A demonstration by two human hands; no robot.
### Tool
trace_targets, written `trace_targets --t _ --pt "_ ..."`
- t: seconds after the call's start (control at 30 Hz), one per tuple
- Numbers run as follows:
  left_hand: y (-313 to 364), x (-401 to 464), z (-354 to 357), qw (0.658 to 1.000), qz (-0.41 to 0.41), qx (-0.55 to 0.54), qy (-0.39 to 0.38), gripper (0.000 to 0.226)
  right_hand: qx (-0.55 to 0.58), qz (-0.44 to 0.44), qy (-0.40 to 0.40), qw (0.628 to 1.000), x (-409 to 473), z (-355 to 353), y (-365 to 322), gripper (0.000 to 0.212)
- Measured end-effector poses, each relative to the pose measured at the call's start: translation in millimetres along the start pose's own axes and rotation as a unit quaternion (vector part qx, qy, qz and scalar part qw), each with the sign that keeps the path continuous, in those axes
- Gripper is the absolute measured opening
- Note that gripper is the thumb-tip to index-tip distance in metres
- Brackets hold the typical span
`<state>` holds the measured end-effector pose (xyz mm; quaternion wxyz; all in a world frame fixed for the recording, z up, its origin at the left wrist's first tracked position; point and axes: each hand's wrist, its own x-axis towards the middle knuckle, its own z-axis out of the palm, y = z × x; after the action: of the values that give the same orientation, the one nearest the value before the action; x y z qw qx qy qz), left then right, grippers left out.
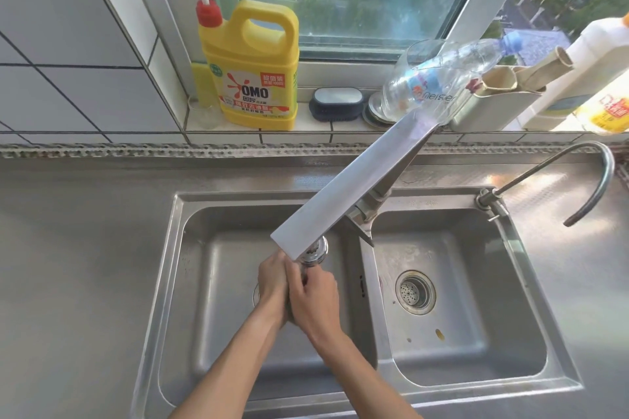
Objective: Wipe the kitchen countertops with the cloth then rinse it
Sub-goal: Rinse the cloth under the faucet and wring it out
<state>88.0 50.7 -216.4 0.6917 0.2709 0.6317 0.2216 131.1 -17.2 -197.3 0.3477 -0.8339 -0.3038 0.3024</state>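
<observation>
Rinse stage: your hands are under the tap spout [315, 250], over the left sink basin [204, 282].
Left hand [272, 286] and right hand [315, 299] are pressed together; cloth not visible, grip unclear; worktop [85, 248] looks bare.

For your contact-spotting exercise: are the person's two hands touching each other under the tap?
Touching. The head view shows the left hand pressed against the right hand, no gap.

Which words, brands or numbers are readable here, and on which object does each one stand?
"OMO": yellow detergent jug on the windowsill.
"meisten", roughly; faint letters: clear plastic bottle.
Chinese characters on the jug's label: too small to read surely.
Red print on the yellow-labelled bottle at the right edge: blurred.
</observation>
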Motion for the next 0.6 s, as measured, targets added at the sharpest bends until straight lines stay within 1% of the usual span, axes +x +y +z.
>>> trace_targets --t 0.03,0.07,0.1,0.17,0.23,0.3,0.37,0.4,0.43,0.5,0.53,0.6 --pt "-5.3 -1.8 2.7 1.000 -0.009 0.021 0.014 0.040 0.006 0.023 0.004 1.000 8.8 -1.4 -1.6 0.044" --pt "-10.8 -4.7 5.5 0.999 -0.007 0.045 0.027 0.041 0.022 0.055 0.007 0.998 19.7 -4.1 -3.6 0.034" --pt "-15.0 -8.3 8.8 0.998 0.003 0.059 0.034 0.037 0.033 0.084 0.008 0.996 30.6 -7.7 -5.1 0.025" --pt "-17.3 -14.3 15.4 0.996 0.034 0.074 0.035 0.028 0.043 0.114 0.003 0.993 46.8 -14.3 -5.7 0.020" --pt "-9.9 -15.5 19.7 0.995 0.055 0.069 0.036 0.026 0.067 0.107 0.007 0.992 47.1 -16.9 -7.3 0.022" --pt "3.3 -11.7 21.5 0.999 0.046 0.011 0.026 0.021 0.095 0.087 0.014 0.992 35.9 -16.7 -12.0 0.021" --pt "13.0 -7.3 21.4 0.997 0.021 -0.062 -0.030 0.012 0.091 0.063 0.017 0.994 23.1 -16.2 -17.1 0.013" --pt "14.3 -4.4 21.4 0.995 0.014 -0.084 -0.060 0.012 0.077 0.044 0.024 0.996 19.9 -16.8 -19.1 0.009" --pt "14.7 -3.8 22.1 0.994 0.009 -0.081 -0.076 0.013 0.064 0.026 0.031 0.997 20.3 -18.4 -20.7 0.008" --pt "11.7 -7.7 25.2 0.996 0.013 -0.048 -0.080 0.009 0.046 0.012 0.040 0.998 30.4 -22.8 -21.7 0.015" --pt "8.6 -11.3 27.7 0.996 0.018 -0.041 -0.076 0.009 0.048 0.020 0.049 0.997 38.3 -25.5 -22.1 0.021" --pt "3.5 -15.8 31.8 0.998 0.032 -0.008 -0.056 0.015 0.083 0.075 0.080 0.991 53.9 -30.7 -22.6 0.036"
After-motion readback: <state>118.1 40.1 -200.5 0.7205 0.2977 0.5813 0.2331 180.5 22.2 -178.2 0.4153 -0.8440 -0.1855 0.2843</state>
